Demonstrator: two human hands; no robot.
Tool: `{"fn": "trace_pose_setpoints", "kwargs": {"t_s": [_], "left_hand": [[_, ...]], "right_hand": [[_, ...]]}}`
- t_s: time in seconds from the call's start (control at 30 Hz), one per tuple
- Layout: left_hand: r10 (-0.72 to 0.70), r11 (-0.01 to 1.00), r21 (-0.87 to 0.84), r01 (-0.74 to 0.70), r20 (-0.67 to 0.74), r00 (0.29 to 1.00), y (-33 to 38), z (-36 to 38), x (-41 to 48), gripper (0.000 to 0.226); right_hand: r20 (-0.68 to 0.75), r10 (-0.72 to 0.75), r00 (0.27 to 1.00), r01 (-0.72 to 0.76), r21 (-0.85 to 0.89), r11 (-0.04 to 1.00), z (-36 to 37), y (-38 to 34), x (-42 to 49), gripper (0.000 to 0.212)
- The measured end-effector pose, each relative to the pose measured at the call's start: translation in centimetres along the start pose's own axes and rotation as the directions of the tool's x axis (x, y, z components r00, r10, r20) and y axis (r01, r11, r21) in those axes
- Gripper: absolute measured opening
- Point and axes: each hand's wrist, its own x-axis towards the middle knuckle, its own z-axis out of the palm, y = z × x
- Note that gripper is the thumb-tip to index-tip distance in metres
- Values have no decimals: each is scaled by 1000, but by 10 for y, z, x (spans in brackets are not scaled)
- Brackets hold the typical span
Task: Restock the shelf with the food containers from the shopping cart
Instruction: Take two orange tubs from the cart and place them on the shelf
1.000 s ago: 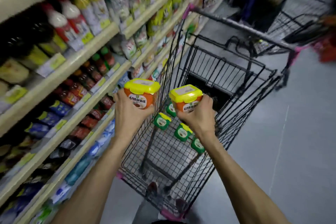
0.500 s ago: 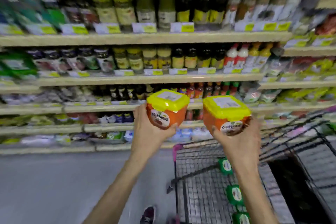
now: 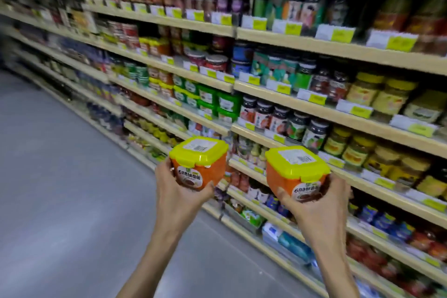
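Stocked shelves [image 3: 285, 38] ahead (blurry); left hand [image 3: 180, 191] grips one orange container [image 3: 197, 167], right hand [image 3: 319, 205] grips another [image 3: 292, 176], both upright, apart.

Single head-worn view, forward and slightly down, close behind both hands, angled rightward along the shelving [image 3: 338, 109].

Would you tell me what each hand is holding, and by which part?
Left hand grips the left tub, right hand the right tub, both around the lower body.
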Motion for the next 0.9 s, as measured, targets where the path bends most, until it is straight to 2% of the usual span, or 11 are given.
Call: {"fn": "trace_pose_setpoints", "kwargs": {"t_s": [0.13,0.37,0.7,0.9], "left_hand": [[27,1000,13,-27,-65,998,-27,-71,62,93],[61,998,39,-57,-105,993,-63,-151,153,91],[31,996,86,-18,-154,988,-121,-190,275,97],[40,991,130,-18,-166,985,-163,-191,374,96]], "right_hand": [[60,-54,997,53,24,998,87,-47,2,93],[123,-141,982,134,64,989,221,-111,12,86],[233,-185,955,178,52,983,374,-164,58,94],[238,-187,953,175,69,982,470,-184,108,94]]}}
